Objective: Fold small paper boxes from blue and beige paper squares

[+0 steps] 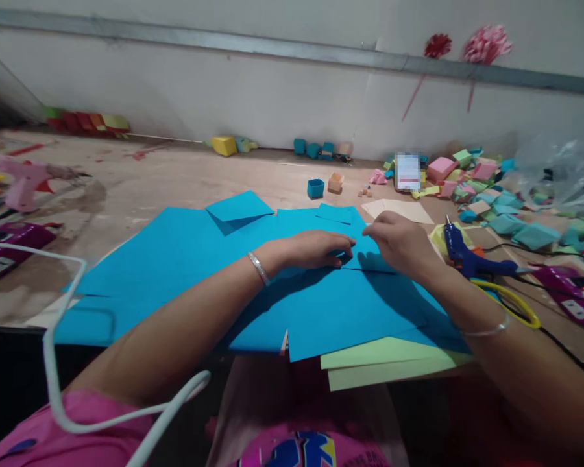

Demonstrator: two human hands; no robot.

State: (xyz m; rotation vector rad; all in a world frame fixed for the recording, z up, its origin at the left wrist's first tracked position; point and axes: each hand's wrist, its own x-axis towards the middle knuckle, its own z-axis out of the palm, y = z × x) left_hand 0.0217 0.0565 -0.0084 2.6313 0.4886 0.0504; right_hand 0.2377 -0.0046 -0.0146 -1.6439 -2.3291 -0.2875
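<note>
Large blue paper sheets [175, 259] overlap across the front of the table. My left hand [321, 249] rests on them near the middle, its fingers curled; whether anything is between them is hidden. Just to its right, my right hand [394, 237] is raised slightly above the paper, thumb and fingertips pinched together, and what they hold, if anything, is too small to name. A smaller blue piece [334, 213] lies behind my hands, and a blue folded sheet [240, 207] sits further left. Light green sheets [379, 355] stick out below the blue ones at the front edge.
A blue glue gun [472, 255] and yellow-handled scissors [511, 301] lie at right, beside a heap of paper boxes [496, 194]. On the left are a pink glue gun [26, 181] and purple power strip [17, 246]. A white cable [53, 376] hangs at lower left.
</note>
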